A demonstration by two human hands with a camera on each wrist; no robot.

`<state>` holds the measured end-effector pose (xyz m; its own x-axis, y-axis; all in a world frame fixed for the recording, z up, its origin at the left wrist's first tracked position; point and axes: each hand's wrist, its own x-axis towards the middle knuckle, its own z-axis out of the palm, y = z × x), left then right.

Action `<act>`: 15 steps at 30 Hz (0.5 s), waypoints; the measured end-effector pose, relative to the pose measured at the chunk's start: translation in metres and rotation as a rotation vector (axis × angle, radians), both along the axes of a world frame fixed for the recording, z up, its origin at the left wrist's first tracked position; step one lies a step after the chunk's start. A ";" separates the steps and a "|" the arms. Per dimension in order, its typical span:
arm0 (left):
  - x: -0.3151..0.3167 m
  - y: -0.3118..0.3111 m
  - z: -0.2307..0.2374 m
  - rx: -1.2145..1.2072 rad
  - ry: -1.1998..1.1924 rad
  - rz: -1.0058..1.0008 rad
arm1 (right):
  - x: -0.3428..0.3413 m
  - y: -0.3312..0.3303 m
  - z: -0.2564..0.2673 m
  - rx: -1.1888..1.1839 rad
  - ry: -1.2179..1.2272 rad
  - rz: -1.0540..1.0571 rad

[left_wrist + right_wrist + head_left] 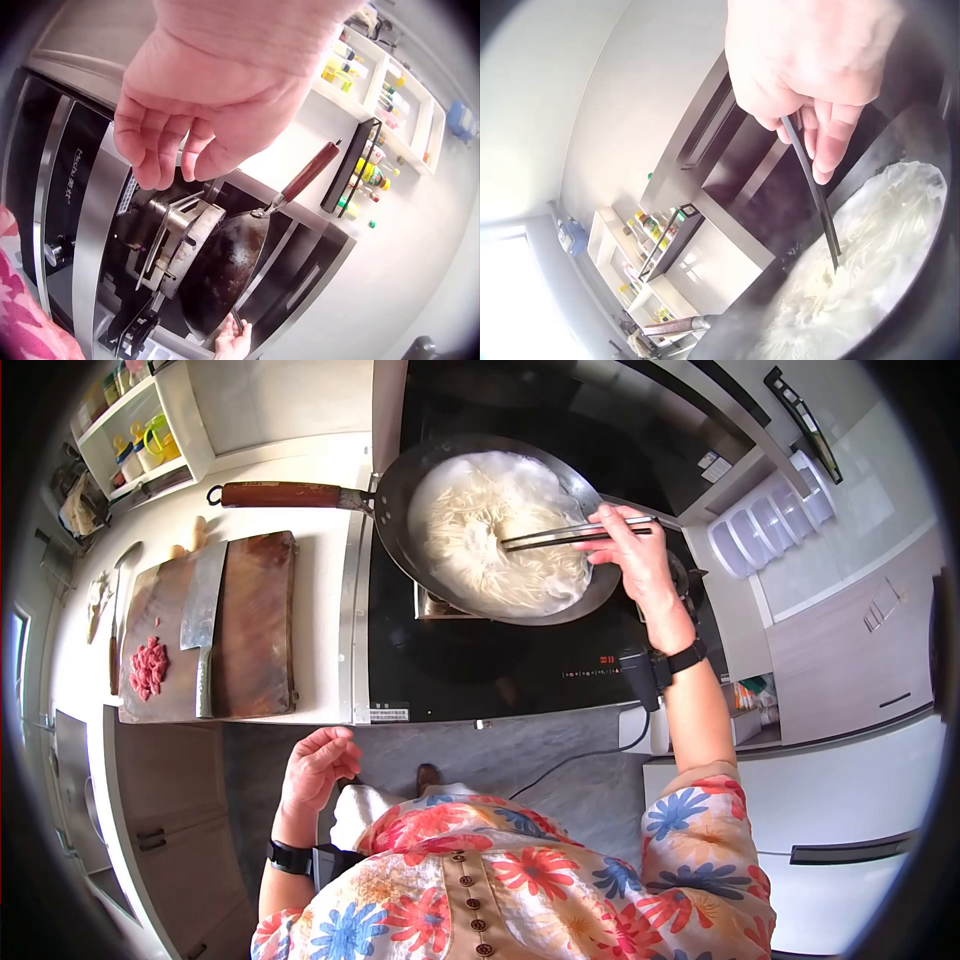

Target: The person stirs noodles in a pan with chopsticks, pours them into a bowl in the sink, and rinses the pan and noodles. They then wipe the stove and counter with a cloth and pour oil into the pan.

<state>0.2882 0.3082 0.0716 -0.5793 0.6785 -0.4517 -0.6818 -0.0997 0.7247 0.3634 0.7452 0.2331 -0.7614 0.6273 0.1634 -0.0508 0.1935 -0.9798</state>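
My right hand [637, 558] grips a pair of dark chopsticks [560, 538] over the wok [393, 525]. Their tips dip into pale noodles [470, 530] in cloudy, foamy liquid; the right wrist view also shows the chopsticks [815, 195] slanting down into the noodles [821, 296]. Loosely curled and holding nothing, my left hand [318, 765] hangs in front of the counter edge, below the cutting board. In the left wrist view the left hand [214, 112] has its fingers bent with nothing between them, and the wok's dark underside [225, 262] shows beyond.
A wooden cutting board [260, 625] on the left counter bears a cleaver [204, 600] and chopped red meat [149, 668]. The wok's wooden handle [285, 495] juts left over the counter. A long-handled ladle [122, 575] lies beside the board. Touch controls [590, 673] line the cooktop's front.
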 end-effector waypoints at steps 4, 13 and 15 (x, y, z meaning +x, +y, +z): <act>-0.001 0.002 0.002 0.004 -0.010 -0.002 | 0.018 0.021 0.018 0.108 -0.049 -0.121; -0.001 0.006 0.001 -0.003 -0.020 0.000 | 0.005 0.033 -0.006 -0.187 -0.039 -0.099; -0.002 0.005 0.004 -0.017 -0.017 -0.003 | -0.013 0.026 -0.017 -0.256 -0.003 -0.069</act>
<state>0.2864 0.3132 0.0752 -0.5698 0.6721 -0.4730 -0.6941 -0.0854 0.7148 0.3504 0.7708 0.2161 -0.7157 0.6983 -0.0093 -0.0432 -0.0576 -0.9974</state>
